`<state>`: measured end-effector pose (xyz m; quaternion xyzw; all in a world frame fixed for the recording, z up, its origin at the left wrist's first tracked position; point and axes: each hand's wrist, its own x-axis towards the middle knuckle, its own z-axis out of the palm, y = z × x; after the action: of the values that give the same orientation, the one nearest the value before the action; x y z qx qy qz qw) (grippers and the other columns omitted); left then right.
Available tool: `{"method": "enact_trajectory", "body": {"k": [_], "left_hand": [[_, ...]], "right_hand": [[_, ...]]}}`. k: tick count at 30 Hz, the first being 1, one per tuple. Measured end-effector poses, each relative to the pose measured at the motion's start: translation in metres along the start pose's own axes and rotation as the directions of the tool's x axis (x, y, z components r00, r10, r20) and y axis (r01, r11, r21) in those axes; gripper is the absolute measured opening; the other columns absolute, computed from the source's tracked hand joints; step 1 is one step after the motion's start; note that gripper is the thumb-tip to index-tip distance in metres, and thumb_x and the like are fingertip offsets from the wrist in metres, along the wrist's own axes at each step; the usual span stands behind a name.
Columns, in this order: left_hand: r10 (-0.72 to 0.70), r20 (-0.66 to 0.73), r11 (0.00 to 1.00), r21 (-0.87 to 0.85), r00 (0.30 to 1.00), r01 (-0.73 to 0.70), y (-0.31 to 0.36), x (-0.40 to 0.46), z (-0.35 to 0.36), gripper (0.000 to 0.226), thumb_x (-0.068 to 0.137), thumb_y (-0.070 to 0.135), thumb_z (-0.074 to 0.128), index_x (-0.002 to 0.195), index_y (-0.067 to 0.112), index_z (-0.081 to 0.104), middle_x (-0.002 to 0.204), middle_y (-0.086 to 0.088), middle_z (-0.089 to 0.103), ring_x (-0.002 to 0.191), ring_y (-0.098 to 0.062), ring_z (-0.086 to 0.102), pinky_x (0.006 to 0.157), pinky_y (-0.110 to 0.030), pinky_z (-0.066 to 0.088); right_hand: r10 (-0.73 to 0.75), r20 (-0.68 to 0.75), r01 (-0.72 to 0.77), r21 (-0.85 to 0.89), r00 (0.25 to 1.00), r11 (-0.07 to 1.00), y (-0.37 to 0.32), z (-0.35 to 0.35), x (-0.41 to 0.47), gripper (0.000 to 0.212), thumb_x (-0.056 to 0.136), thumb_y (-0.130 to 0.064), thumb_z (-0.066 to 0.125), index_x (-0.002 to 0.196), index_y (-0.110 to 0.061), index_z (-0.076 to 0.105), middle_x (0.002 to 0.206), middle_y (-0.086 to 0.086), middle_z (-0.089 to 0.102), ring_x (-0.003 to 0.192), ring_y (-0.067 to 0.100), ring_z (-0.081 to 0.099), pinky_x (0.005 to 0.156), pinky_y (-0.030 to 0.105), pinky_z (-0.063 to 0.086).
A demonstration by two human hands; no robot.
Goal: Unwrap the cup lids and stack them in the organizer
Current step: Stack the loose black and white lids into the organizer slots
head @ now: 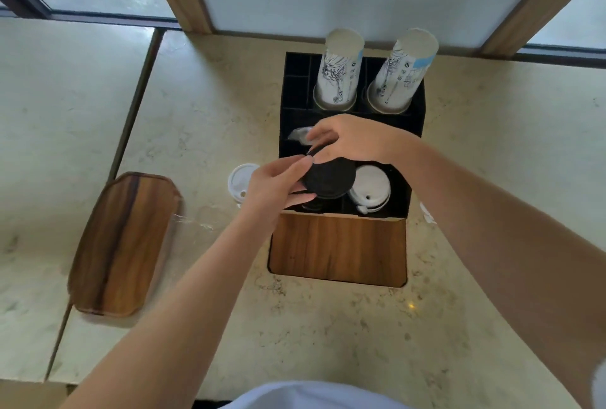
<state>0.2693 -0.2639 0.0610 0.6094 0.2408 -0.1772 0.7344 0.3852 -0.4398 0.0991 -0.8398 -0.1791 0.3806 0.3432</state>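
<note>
While both hands meet over the front of the organizer (416, 106), held between them is a black stack of lids (328, 179), lying flat, its round face up and its short axis vertical, just above the front left compartment. Gripped on the left edge by the left hand (275, 188), thumb under the rim and fingers over the top; pinched at the far edge by the right hand (351, 142), fingertips curled down on the rim (whether some clear wrap remains there, cannot tell; something crumpled and pale shows just behind those fingers). Directly beside, in the front right compartment, already a stack of white lids (372, 187); one more white lid (241, 179) on the tabletop (328, 326), left of the organizer and close to the left wrist. Probably next: straight down into the compartment below, so no sideways travel needed, only keeping the stack level. Further back, two paper cup columns (339, 70), well apart from the grip.
</note>
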Motion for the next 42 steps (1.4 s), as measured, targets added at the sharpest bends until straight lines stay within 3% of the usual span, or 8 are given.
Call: {"method": "enact_trajectory", "body": {"k": [6, 13, 18, 24, 28, 31, 35, 42], "left_hand": [[-0.054, -0.216, 0.998, 0.005, 0.975, 0.057, -0.015, 0.008, 0.006, 0.032, 0.088, 0.013, 0.077, 0.118, 0.006, 0.069, 0.101, -0.014, 0.077, 0.085, -0.022, 0.079, 0.077, -0.04, 0.065], [-0.083, -0.35, 0.995, 0.022, 0.933, 0.097, -0.027, 0.009, 0.018, 0.04, 0.095, 0.012, 0.069, 0.133, 0.001, 0.061, 0.115, -0.015, 0.071, 0.101, -0.028, 0.073, 0.079, -0.041, 0.065], [0.143, -0.347, 0.88, 0.473, 0.927, 0.041, -0.034, 0.01, 0.023, 0.024, 0.1, 0.022, 0.057, 0.114, 0.009, 0.072, 0.094, 0.003, 0.067, 0.081, -0.015, 0.061, 0.06, -0.021, 0.043], [0.068, -0.234, 0.828, 0.556, 0.97, 0.076, -0.039, 0.017, 0.017, 0.026, 0.103, 0.017, 0.05, 0.08, 0.025, 0.058, 0.082, 0.003, 0.056, 0.076, -0.021, 0.066, 0.069, -0.045, 0.063], [-0.005, -0.224, 0.796, 0.589, 0.975, 0.139, -0.032, 0.016, 0.015, 0.025, 0.101, 0.006, 0.045, 0.119, 0.007, 0.061, 0.094, 0.0, 0.062, 0.069, -0.028, 0.071, 0.051, -0.034, 0.061], [0.073, -0.141, 0.644, 0.763, 0.987, 0.061, -0.033, 0.015, 0.017, 0.018, 0.099, 0.005, 0.044, 0.108, 0.003, 0.06, 0.105, -0.021, 0.067, 0.078, -0.038, 0.071, 0.066, -0.047, 0.062], [0.178, -0.041, 0.396, 0.918, 0.983, -0.033, -0.041, 0.017, 0.015, 0.014, 0.101, 0.016, 0.054, 0.102, 0.003, 0.06, 0.1, -0.017, 0.068, 0.087, -0.03, 0.065, 0.067, -0.033, 0.041], [0.234, -0.044, 0.406, 0.912, 0.971, -0.057, -0.039, 0.024, 0.017, 0.016, 0.099, 0.013, 0.058, 0.11, 0.002, 0.059, 0.101, -0.017, 0.069, 0.089, -0.031, 0.066, 0.066, -0.033, 0.041]], "right_hand": [[-0.049, -0.115, 0.019, -0.252, 0.992, 0.967, 0.002, 0.023, 0.006, 0.048, 0.086, -0.049, 0.075, 0.121, -0.017, 0.066, 0.111, -0.001, 0.067, 0.1, 0.019, 0.064, 0.084, 0.034, 0.054], [-0.037, 0.119, 0.109, -0.681, 0.992, 0.724, 0.019, 0.04, 0.007, 0.119, 0.067, -0.03, 0.091, 0.159, -0.018, 0.018, 0.139, 0.011, 0.05, 0.115, 0.031, 0.059, 0.088, 0.044, 0.055], [-0.123, 0.105, 0.152, -0.866, 0.987, 0.477, 0.022, 0.051, 0.014, 0.111, 0.076, -0.042, 0.083, 0.16, -0.018, 0.015, 0.133, 0.013, 0.055, 0.106, 0.03, 0.064, 0.084, 0.04, 0.055], [-0.11, 0.103, 0.141, -0.886, 0.989, 0.441, 0.031, 0.062, 0.022, 0.104, 0.079, -0.051, 0.077, 0.158, -0.014, 0.021, 0.125, 0.01, 0.062, 0.103, 0.027, 0.065, 0.086, 0.036, 0.049], [-0.109, 0.074, 0.115, -0.891, 0.991, 0.44, 0.034, 0.067, 0.027, 0.099, 0.079, -0.052, 0.075, 0.156, -0.014, 0.025, 0.119, 0.009, 0.063, 0.098, 0.027, 0.065, 0.085, 0.038, 0.05], [-0.095, 0.077, 0.111, -0.896, 0.992, 0.429, 0.034, 0.07, 0.031, 0.098, 0.08, -0.05, 0.075, 0.156, -0.014, 0.025, 0.118, 0.009, 0.063, 0.098, 0.027, 0.065, 0.081, 0.037, 0.049], [-0.066, 0.06, 0.082, -0.905, 0.996, 0.418, 0.035, 0.078, 0.035, 0.095, 0.078, -0.043, 0.077, 0.153, -0.012, 0.028, 0.106, 0.008, 0.065, 0.085, 0.025, 0.065, 0.066, 0.035, 0.044], [-0.089, -0.055, -0.01, -0.9, 0.995, 0.435, 0.037, 0.081, 0.036, 0.099, 0.077, -0.063, 0.067, 0.151, -0.007, 0.034, 0.094, 0.003, 0.07, 0.078, 0.025, 0.067, 0.074, 0.036, 0.043]]}}
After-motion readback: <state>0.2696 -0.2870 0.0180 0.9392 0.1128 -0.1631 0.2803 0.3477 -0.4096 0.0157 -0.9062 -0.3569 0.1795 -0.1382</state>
